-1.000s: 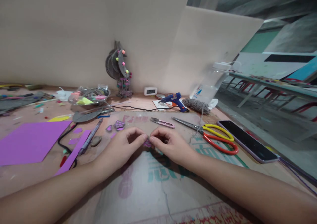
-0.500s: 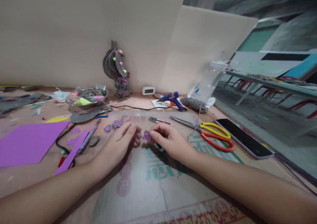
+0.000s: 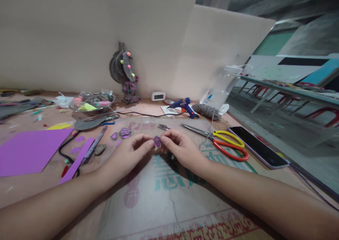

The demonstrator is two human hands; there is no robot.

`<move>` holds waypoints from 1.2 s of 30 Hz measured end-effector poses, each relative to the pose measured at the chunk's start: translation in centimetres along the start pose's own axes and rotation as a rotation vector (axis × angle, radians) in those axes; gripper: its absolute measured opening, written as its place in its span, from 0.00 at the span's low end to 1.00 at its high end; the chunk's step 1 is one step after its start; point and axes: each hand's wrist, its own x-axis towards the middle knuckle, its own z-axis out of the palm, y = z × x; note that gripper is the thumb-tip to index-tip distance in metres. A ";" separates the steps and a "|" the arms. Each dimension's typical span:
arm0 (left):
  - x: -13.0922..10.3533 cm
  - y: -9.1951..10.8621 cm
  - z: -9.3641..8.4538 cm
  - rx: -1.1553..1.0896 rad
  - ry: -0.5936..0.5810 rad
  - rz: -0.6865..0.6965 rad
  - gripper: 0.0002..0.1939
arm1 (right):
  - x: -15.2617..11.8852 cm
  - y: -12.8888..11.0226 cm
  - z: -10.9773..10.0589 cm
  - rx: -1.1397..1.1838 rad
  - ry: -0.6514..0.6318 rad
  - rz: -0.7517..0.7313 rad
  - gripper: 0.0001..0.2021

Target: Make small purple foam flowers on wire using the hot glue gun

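A small purple piece with a dark grey edge [image 3: 157, 141] is between my two hands, above the printed clear sheet. My right hand [image 3: 180, 146] pinches it from the right with thumb and forefinger. From the left, the thumb and fingertips of my left hand [image 3: 136, 148] close on its other side. Just beyond my left hand lie a purple flower shape with grey outlines [image 3: 125, 132] and a small heart-like piece [image 3: 114, 136]. Small pointed snips [image 3: 163, 127] lie behind my hands, partly hidden by my right one.
To the right lie large scissors [image 3: 227, 144] and a phone [image 3: 258, 146]. A blue glue gun [image 3: 184, 106], grey yarn [image 3: 206, 111], a white clock [image 3: 158, 96] and a bowl of bits [image 3: 91, 104] stand behind. Purple sheet [image 3: 34, 151], purple strip [image 3: 76, 162] and pen [image 3: 94, 145] are left.
My left hand has moved right and its fingertips have come onto the purple piece. The right hand still holds the piece, which has turned slightly. The view has shifted a little.
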 end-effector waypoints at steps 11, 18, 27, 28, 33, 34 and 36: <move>-0.1 0.1 -0.2 0.091 0.010 -0.034 0.10 | 0.2 0.4 -0.1 -0.010 -0.025 0.039 0.10; -0.3 0.3 -0.1 0.101 -0.006 -0.038 0.09 | 0.2 0.1 0.1 -0.054 -0.012 0.068 0.08; -0.2 0.0 -0.3 0.054 0.098 -0.031 0.08 | 0.1 0.3 -0.1 -0.054 -0.018 0.030 0.13; -0.2 0.1 -0.3 0.053 0.100 -0.028 0.08 | 0.0 0.3 -0.1 -0.042 -0.009 -0.006 0.13; -0.2 0.3 -0.3 0.078 0.092 -0.026 0.08 | -0.7 -0.1 -0.2 -0.033 0.018 -0.125 0.11; -0.2 0.3 -0.3 0.080 0.094 -0.028 0.08 | -0.8 -0.3 -0.2 -0.037 0.022 -0.144 0.11; -0.1 0.4 -0.2 0.076 0.087 -0.030 0.08 | -0.9 -0.6 -0.2 -0.056 0.030 -0.178 0.10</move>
